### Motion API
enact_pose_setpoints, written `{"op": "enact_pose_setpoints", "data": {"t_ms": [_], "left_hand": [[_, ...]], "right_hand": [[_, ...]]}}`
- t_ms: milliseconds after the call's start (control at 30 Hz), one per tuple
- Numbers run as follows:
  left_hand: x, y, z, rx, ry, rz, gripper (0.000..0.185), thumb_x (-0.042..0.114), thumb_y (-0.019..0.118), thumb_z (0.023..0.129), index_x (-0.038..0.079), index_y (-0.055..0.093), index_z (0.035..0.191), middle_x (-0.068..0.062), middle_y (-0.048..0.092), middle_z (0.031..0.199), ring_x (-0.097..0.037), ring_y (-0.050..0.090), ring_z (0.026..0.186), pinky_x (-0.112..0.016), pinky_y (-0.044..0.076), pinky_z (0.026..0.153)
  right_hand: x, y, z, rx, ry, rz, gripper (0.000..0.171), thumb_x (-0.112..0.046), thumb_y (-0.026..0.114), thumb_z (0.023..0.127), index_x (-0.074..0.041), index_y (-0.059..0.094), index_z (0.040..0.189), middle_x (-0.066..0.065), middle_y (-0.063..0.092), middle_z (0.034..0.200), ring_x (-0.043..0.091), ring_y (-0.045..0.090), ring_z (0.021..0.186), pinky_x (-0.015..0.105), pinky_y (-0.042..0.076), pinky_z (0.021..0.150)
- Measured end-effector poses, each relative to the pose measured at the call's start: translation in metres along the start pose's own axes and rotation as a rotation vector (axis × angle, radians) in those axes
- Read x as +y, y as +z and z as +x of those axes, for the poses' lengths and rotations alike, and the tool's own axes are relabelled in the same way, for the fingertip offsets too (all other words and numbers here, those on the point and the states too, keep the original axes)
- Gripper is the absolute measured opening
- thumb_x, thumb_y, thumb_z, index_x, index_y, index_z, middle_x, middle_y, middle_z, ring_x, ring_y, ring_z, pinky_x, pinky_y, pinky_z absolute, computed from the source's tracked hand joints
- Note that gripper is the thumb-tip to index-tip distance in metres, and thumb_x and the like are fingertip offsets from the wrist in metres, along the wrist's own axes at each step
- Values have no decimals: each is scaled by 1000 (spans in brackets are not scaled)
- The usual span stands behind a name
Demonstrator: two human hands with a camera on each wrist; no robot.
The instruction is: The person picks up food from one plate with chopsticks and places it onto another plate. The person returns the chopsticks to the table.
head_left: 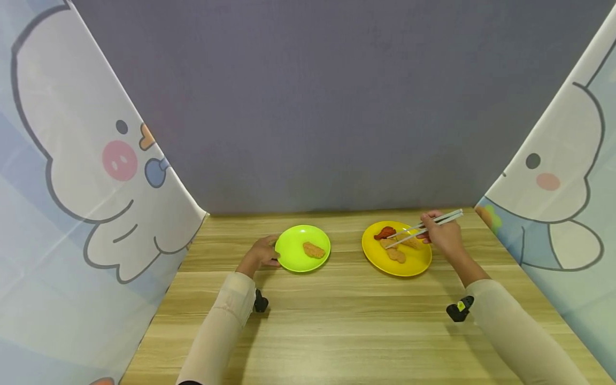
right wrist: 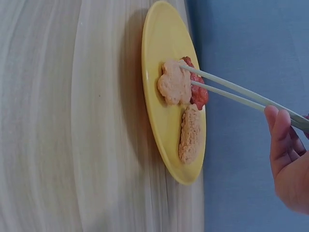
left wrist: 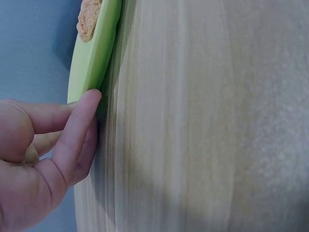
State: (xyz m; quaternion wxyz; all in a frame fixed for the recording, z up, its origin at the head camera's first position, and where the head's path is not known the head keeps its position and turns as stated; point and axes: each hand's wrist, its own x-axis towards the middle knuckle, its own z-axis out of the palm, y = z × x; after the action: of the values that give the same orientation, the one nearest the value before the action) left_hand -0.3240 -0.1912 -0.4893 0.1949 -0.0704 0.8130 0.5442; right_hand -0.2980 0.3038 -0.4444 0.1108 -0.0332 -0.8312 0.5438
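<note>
My left hand (head_left: pixel 263 251) pinches the near-left rim of a lime-green plate (head_left: pixel 293 259). On that plate lies one breaded, fried-looking piece (head_left: pixel 314 249), also seen at the top of the left wrist view. A pair of pale chopsticks (right wrist: pixel 236 89) is held in my right hand (head_left: pixel 444 234), above the right side of a yellow plate (head_left: pixel 385 263). The chopstick tips are at a tan nugget-like piece (right wrist: pixel 171 82) on this plate. Beside it are a red drumstick-shaped piece (head_left: pixel 385 232) and a bumpy, breaded long piece (right wrist: pixel 189 135).
Both plates stand on a wood-grain table (head_left: pixel 327 321), near its back edge, with a gap between them. A grey panel (head_left: pixel 337 107) rises behind. Cartoon-printed sheets (head_left: pixel 72 187) flank the left and right sides. Both wrists carry small black cameras (head_left: pixel 459 309).
</note>
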Motion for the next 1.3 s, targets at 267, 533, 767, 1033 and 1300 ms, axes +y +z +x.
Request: {"op": "enact_pose_setpoints", "data": {"t_ms": [267, 533, 767, 1033, 1300], "left_hand": [[1, 0, 1, -6, -5, -4, 74, -15, 60, 92, 11, 37, 158, -30, 50, 143, -28, 71, 97, -37, 67, 80], [2, 1, 0, 0, 2, -13, 73, -14, 59, 92, 11, 38, 157, -30, 53, 139, -27, 71, 95, -38, 67, 81], [1, 1, 0, 6, -2, -7, 73, -15, 59, 92, 12, 38, 157, -29, 53, 140, -27, 71, 95, -37, 67, 80], [0, 2, 1, 8, -4, -2, 74, -15, 60, 91, 11, 39, 157, -29, 55, 136, -26, 72, 91, -35, 67, 76], [0, 1, 1, 15, -5, 5, 74, -15, 60, 91, 11, 39, 157, -28, 55, 136, -28, 72, 93, -36, 67, 78]], "right_hand": [[4, 0, 1, 0, 19, 5, 38, -31, 52, 107, 6, 59, 115, 1, 73, 79, 7, 72, 59, 26, 62, 52], [8, 1, 5, -12, -10, 48, 38, -24, 50, 107, 13, 57, 116, -2, 70, 74, 7, 71, 57, 34, 65, 57], [3, 5, 1, 13, -41, 19, 38, -24, 51, 107, 12, 60, 114, 20, 72, 85, 3, 69, 55, 34, 65, 58], [4, 4, 0, 52, -34, 78, 32, -20, 53, 106, 10, 61, 111, 5, 71, 79, 5, 70, 55, 33, 65, 57], [1, 1, -1, 83, -12, 189, 18, -22, 55, 105, -7, 62, 100, -6, 68, 76, 6, 71, 57, 26, 63, 55]]}}
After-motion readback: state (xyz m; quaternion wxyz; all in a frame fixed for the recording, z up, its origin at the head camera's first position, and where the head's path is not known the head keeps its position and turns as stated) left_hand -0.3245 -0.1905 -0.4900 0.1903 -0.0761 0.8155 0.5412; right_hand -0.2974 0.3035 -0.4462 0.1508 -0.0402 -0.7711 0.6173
